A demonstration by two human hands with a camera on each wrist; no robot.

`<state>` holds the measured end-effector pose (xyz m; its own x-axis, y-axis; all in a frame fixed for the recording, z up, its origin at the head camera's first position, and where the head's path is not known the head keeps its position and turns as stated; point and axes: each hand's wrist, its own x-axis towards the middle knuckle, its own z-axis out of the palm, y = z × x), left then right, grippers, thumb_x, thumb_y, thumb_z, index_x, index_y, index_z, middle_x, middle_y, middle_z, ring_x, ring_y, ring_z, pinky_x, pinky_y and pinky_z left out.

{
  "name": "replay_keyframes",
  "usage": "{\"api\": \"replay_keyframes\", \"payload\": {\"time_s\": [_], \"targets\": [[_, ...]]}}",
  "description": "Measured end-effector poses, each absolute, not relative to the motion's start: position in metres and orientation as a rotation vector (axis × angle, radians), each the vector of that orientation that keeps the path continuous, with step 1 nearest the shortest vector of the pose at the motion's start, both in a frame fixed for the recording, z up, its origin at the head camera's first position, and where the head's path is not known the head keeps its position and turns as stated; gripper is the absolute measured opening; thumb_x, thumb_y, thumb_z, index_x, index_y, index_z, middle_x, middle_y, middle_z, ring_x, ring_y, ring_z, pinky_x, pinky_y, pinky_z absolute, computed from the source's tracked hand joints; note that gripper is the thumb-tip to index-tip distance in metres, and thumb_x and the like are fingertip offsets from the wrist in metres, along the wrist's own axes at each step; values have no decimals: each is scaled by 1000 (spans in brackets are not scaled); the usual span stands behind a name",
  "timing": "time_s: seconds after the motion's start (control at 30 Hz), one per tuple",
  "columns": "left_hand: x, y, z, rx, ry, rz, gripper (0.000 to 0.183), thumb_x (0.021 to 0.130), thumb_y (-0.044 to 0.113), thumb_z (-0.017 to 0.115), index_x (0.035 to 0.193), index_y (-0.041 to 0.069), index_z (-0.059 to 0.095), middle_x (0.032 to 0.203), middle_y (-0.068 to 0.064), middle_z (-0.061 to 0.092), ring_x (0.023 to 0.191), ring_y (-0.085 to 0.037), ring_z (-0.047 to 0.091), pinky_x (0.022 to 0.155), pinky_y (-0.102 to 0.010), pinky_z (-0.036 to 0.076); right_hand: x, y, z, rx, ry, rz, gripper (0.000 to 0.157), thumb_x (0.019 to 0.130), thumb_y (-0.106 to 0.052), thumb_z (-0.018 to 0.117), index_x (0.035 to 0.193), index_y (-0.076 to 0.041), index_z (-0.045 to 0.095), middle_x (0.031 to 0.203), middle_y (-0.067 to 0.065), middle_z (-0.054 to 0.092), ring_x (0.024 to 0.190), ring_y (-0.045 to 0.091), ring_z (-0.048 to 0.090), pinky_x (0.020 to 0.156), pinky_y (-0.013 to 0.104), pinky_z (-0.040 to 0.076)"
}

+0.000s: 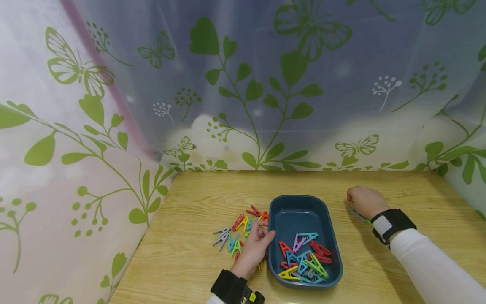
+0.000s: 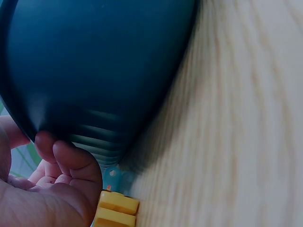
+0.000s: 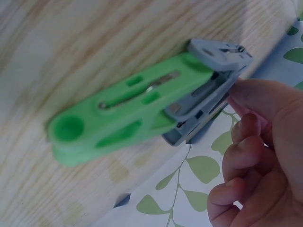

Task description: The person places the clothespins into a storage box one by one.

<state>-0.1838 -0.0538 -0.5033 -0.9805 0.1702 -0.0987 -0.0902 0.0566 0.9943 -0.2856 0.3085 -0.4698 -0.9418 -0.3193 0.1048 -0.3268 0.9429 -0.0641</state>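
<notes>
My left hand (image 1: 252, 249) holds the left rim of a dark blue plastic bin (image 1: 331, 223), thumb at the rim and curled fingers against the outer wall. Several coloured clothespins (image 1: 319, 265) lie in the near half of the bin. To the right, my right hand (image 1: 367, 202) is low over the table. In the right wrist view its fingers pinch the end of a grey clothespin (image 3: 220, 54). A green clothespin (image 3: 137, 101) lies against the grey one, their ends overlapping; the rest of the grey one is partly hidden.
A loose pile of mixed clothespins (image 1: 224, 236) lies on the wooden table (image 1: 182, 270) left of the bin, partly behind my left hand. A yellow clothespin (image 2: 116, 208) is close under that hand. A leaf-patterned curtain (image 1: 235, 93) hangs along the table's back and sides.
</notes>
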Motion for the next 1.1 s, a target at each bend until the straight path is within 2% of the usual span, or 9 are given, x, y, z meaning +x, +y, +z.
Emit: {"api": "replay_keyframes", "payload": {"time_s": [0.33,0.47,0.73,0.83,0.97,1.1], "targets": [[-185,-55,-500,74,2135,2006,34,106,21,59,133,7,46,86,-1,53,71,-15,52,65,-27,43,-279,307,-446,476,-2939,166,5,93,-5,71,94,-1,68,78,10,69,61,18,61,55,38,51],[-185,-55,-499,79,2128,2007,33,106,21,58,133,7,46,85,-1,53,70,-15,51,65,-27,43,-272,300,-432,492,-2843,178,9,93,-8,73,96,-2,68,73,7,67,53,12,53,48,32,42],[-185,-55,-497,87,2129,2010,34,106,21,58,134,7,45,85,0,52,70,-14,51,64,-26,42,-248,272,-407,573,-2637,195,11,89,-12,78,93,-6,70,69,0,60,49,8,39,47,26,30],[-185,-55,-498,90,2140,2011,35,106,21,58,135,6,44,85,0,51,69,-15,50,64,-27,42,-236,256,-401,659,-2539,171,14,86,-11,82,90,-8,69,71,-1,62,51,6,39,48,25,33],[-184,-55,-500,93,2142,2013,36,106,21,58,136,5,44,85,0,51,69,-15,50,64,-28,42,-220,237,-399,770,-2438,131,19,80,-12,86,88,-10,69,77,0,65,54,5,44,51,27,41],[-183,-55,-501,89,2133,2013,36,107,21,57,136,5,44,85,0,51,69,-15,50,64,-28,42,-205,220,-404,858,-2422,114,20,80,-12,87,87,-12,68,77,-3,64,56,4,49,54,27,46]]}}
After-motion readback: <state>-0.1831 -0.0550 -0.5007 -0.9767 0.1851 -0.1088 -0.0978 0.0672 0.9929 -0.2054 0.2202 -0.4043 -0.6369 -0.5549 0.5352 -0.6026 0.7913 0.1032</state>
